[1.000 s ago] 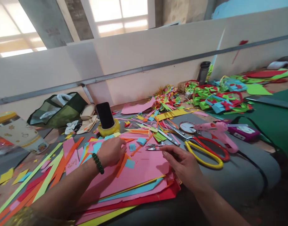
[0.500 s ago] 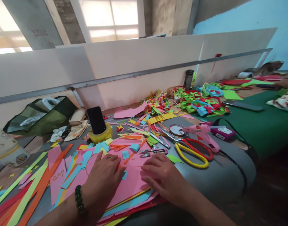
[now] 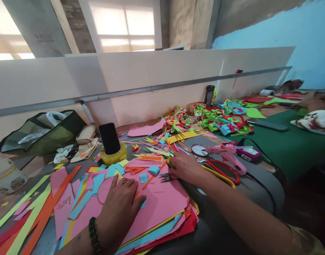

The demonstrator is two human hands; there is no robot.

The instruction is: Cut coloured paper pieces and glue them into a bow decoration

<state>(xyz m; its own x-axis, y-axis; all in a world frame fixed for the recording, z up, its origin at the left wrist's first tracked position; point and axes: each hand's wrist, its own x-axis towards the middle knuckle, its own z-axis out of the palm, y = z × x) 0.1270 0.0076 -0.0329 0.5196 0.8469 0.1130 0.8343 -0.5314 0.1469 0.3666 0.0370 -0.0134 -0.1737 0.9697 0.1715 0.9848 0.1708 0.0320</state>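
My left hand point(image 3: 121, 198) lies flat on the stacked pink paper point(image 3: 162, 198), its fingers spread and holding nothing. Beside its thumb are small blue paper pieces point(image 3: 143, 178). Over the far right part of the stack, my right hand point(image 3: 185, 164) reaches down among green paper scraps. Its fingertips are mostly hidden, so whether they grip something does not show. The blades of thread snips point(image 3: 166, 177) stick out from under this hand. Just right of it lie large scissors with red and yellow handles point(image 3: 223, 169).
A phone point(image 3: 109, 138) leans on a yellow tape roll point(image 3: 114, 154). To the right are a pink glue gun point(image 3: 228, 156) with a cord and a purple box point(image 3: 248, 152). Paper strips point(image 3: 42, 209) spread at left. Another person's sleeve point(image 3: 313, 122) shows at the far right.
My right hand has moved forward from the near edge of the pink paper, over the thread snips to the green scraps. My left hand stays on the paper. The view has shifted slightly.
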